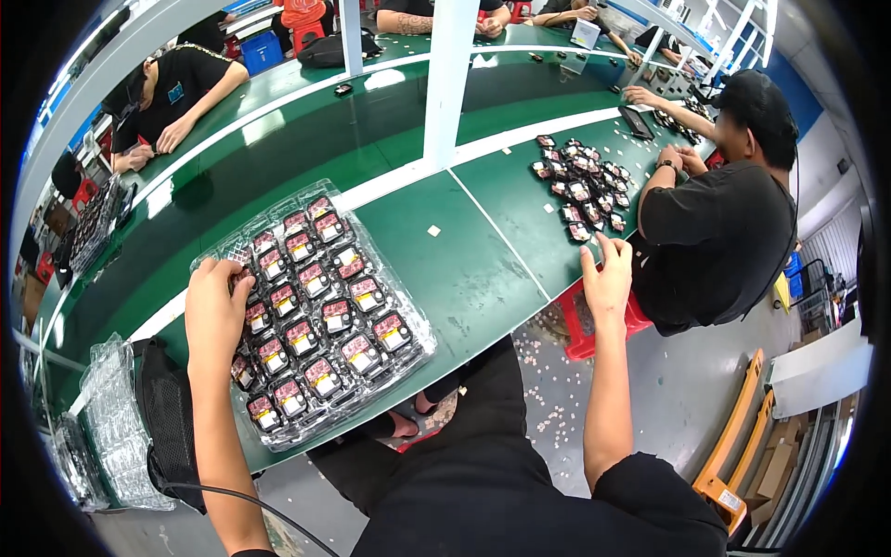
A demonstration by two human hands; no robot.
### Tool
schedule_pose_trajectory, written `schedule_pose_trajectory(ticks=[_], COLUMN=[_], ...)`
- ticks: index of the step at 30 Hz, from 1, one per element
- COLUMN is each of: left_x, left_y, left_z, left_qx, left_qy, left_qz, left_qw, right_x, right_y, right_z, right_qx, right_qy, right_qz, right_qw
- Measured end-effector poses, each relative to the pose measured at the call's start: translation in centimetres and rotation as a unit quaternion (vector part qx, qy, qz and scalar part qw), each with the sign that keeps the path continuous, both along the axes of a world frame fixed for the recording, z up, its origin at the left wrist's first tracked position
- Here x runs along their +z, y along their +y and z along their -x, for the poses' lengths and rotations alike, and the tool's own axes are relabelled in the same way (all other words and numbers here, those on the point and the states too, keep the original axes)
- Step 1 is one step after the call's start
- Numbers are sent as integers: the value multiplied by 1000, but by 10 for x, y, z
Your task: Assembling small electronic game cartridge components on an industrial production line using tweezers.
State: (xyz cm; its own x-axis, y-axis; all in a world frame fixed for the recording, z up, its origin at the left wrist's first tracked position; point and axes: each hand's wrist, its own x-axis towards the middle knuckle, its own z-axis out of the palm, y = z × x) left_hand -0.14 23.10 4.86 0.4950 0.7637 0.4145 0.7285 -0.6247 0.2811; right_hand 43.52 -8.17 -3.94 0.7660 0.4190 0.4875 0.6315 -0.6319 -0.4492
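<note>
My left hand (215, 302) is at the left side of a clear plastic tray (422, 343), its fingers closed around a small black device that they mostly hide. Rows of small black devices (315, 278), each with a reddish-and-white face, sit in the tray's pockets. My right hand (608, 278) is held out over the table's front edge with thumb and fingers apart and nothing between them. Just beyond its fingertips lies a loose pile of similar black devices (580, 190) on the green tabletop (455, 241).
A co-worker in black (724, 204) sits close on the right, on a red stool (580, 325). A white post (447, 84) rises beyond the tray. A black mesh bag (169, 408) and stacked clear trays (116, 408) are at the left. Small paper bits litter the floor.
</note>
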Motion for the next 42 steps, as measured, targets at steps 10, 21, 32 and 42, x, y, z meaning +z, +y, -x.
schedule_pose_trajectory(ticks=[10,21,32,42], left_x=[3,38,-15,-27], left_y=[-5,-115,-180,-206], left_z=[6,-29,-31,-20], left_qx=[-25,-211,-235,-192], left_qy=[78,-212,-412,-608], left_qz=[-29,193,743,621], left_qw=[996,934,473,456], right_x=[7,72,63,65], right_y=[27,25,38,25], right_z=[8,138,201,225], right_qx=[-4,409,611,536], right_qy=[47,73,112,112], right_qz=[45,-141,-160,-35], right_qw=[998,899,767,836])
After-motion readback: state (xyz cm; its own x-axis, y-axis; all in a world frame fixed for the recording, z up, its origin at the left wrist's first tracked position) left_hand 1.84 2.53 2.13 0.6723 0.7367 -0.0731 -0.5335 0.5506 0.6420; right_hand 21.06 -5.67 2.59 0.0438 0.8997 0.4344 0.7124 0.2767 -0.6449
